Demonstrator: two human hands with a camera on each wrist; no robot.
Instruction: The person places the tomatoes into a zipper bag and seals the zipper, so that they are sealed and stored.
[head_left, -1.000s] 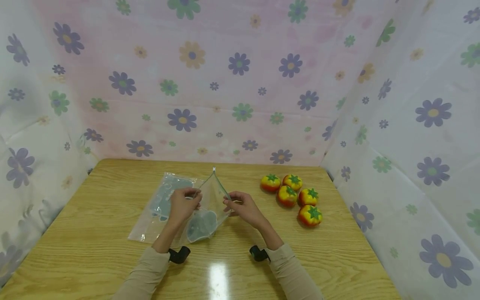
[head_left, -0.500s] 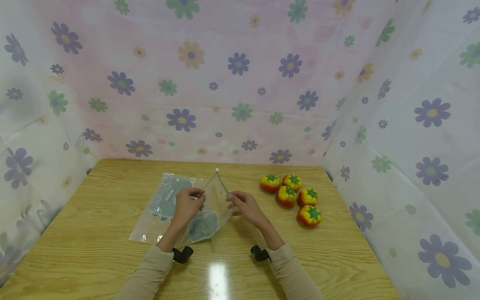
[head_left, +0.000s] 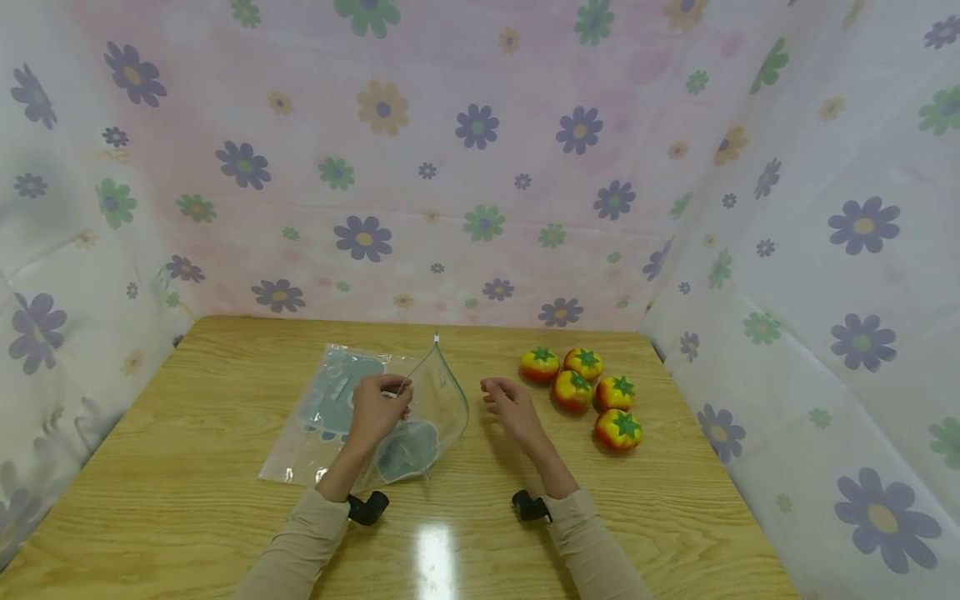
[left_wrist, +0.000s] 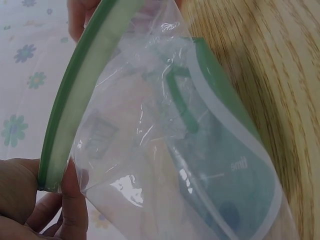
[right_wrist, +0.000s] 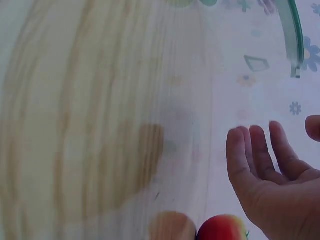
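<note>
My left hand pinches one side of the mouth of a clear zip bag, its thumb and a finger at the rim. The bag stands with its mouth spread apart, a green zip strip along the edge and a white slider at the far corner. Blue-green printing with white lines shows low on its wall. My right hand is off the bag, just right of its rim, with fingers loosely bent and nothing in them. In the right wrist view the fingers are relaxed and spread.
Several red-and-yellow tomatoes with green tops sit grouped at the right. A flat clear bag with blue-grey print lies on the wooden table at the left, partly under my left arm. Flowered cloth surrounds the table's back and sides.
My right hand has let go of the bag's right rim and moved a little to the right. My left hand, still pinching the rim, has shifted slightly right with the bag.
</note>
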